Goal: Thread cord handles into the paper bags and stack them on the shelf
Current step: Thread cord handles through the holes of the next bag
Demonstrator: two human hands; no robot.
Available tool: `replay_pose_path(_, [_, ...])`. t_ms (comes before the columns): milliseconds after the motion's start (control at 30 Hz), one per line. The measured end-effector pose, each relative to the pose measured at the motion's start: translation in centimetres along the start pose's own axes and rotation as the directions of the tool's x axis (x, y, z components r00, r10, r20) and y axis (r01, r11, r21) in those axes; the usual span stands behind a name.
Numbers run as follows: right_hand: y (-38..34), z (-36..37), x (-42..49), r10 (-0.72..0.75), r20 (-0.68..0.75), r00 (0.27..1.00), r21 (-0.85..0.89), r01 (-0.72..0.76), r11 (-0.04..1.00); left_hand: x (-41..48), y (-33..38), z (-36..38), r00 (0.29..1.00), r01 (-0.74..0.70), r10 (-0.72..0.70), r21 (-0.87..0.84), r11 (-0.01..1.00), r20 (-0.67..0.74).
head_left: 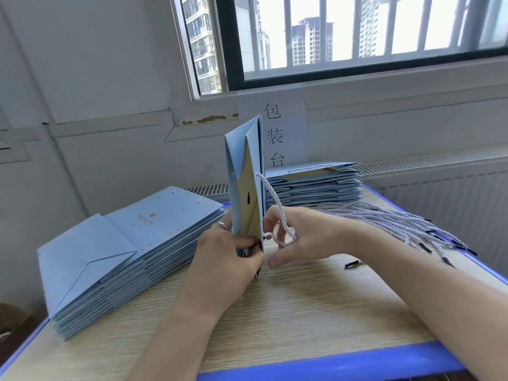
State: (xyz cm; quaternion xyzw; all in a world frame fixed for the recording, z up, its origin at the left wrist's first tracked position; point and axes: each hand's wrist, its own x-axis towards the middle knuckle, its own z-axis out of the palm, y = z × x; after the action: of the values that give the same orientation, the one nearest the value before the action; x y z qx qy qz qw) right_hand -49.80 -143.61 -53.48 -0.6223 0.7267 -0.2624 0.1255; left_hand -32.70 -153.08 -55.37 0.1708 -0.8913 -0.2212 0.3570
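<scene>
Left hand (231,254) pinches an upright paper bag (246,188) steady on the desk (302,312); right hand (297,237) grips the white cord (275,207), apparently feeding it through a hole.

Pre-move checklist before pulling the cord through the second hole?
1. Bag held upright on table by left hand: ok.
2. Cord looped over right hand fingers: ok.
3. Far cord end seated in upper hole: ok, it emerges from the bag face.
4. Near end tip through lower hole: cannot tell, thumb hides it.
5. Spare cords in reach at right: ok.
</scene>
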Motion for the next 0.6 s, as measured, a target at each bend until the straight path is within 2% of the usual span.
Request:
replay_pose_path(133, [-0.1, 0.0, 0.1, -0.038, -0.062, 0.997, 0.02, 0.039, 0.999, 0.0, 0.1, 0.1, 0.999, 0.034, -0.034, -0.001, 0.999, -0.004])
replay_pose_path(267, [-0.3, -0.2, -0.2, -0.085, -0.143, 0.986, 0.084, 0.097, 0.992, -0.1, 0.1, -0.1, 1.0, 0.019, -0.021, 0.101, 0.995, 0.016])
replay_pose_path(433, [-1.2, 0.1, 0.0, -0.181, -0.323, 0.929, 0.149, 0.239, 0.959, -0.3, 0.0, -0.1, 0.999, 0.031, -0.034, 0.128, 0.991, 0.017])
replay_pose_path(600, [-1.7, 0.4, -0.2, -0.154, -0.367, 0.918, 0.206, 0.242, 0.948, -0.1, -0.2, 0.1, 1.0, 0.02, -0.021, 0.12, 0.993, 0.004])
